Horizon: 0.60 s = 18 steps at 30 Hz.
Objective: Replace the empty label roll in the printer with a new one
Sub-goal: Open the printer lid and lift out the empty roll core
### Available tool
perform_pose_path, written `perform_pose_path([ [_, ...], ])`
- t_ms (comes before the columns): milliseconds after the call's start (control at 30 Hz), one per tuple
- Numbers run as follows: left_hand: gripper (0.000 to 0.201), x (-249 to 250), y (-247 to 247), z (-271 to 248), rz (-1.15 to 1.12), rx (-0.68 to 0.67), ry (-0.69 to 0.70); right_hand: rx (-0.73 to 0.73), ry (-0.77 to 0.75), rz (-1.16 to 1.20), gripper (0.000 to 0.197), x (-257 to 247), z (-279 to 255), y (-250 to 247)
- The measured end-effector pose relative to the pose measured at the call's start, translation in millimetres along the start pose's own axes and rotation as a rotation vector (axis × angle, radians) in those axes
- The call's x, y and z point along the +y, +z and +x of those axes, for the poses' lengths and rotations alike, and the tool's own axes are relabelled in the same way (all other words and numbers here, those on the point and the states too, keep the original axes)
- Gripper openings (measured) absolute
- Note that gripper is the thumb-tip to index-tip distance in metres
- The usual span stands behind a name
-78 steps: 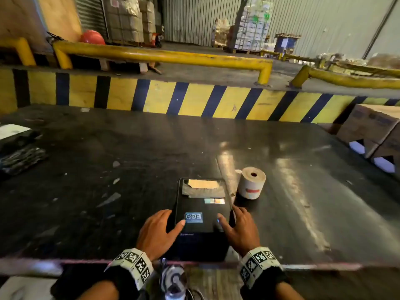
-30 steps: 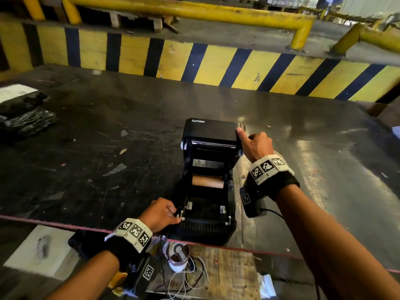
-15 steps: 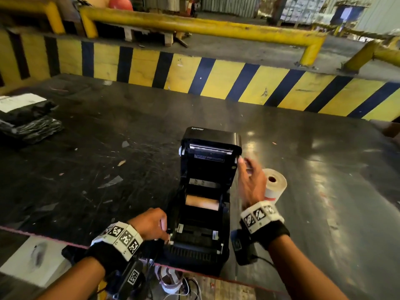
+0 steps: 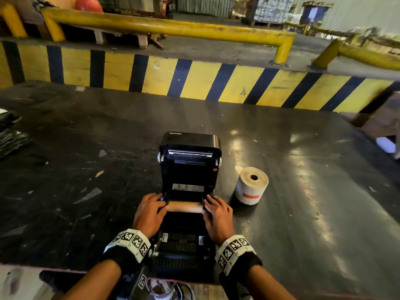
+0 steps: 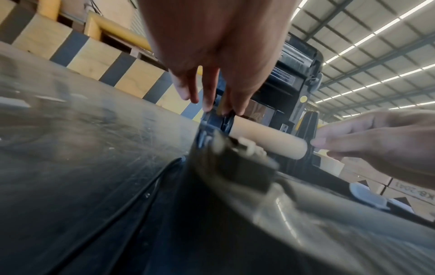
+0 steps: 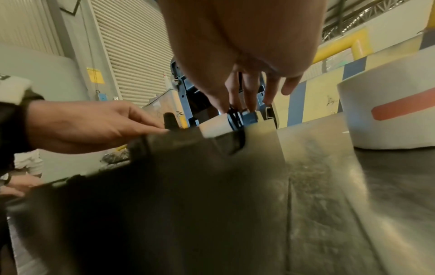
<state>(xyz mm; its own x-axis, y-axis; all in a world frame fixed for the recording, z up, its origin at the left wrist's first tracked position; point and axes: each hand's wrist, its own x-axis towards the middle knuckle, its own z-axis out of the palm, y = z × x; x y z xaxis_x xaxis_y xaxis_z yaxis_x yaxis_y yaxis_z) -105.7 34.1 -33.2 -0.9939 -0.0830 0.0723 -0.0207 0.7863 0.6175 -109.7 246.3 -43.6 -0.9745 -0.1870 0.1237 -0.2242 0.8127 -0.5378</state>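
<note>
Both hands at open Xprinter label printer point(image 4: 188, 213) | left hand point(image 4: 149, 213), right hand point(image 4: 217, 215) fingers extended, tips pressing holders at each end of empty cardboard core point(image 4: 185, 207) | new label roll point(image 4: 251, 185) at 3 o'clock, apart

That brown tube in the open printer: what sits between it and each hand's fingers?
A dark roll-holder tab caps each end of the empty core; the left hand and right hand touch those tabs, seen in both wrist views.
</note>
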Motion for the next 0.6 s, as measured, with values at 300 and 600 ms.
perform_pose_path([
  [300,0.03,45.6,-42.8,1.5,-0.474,0.219,0.089,0.394,-0.022,0.638,0.027,-30.0,-9.8,-36.7],
  [600,0.038,104.7,-23.0,-13.1,-0.817,-0.024,0.153,0.497,0.124,0.99,0.029,0.9,-45.7,-81.1],
])
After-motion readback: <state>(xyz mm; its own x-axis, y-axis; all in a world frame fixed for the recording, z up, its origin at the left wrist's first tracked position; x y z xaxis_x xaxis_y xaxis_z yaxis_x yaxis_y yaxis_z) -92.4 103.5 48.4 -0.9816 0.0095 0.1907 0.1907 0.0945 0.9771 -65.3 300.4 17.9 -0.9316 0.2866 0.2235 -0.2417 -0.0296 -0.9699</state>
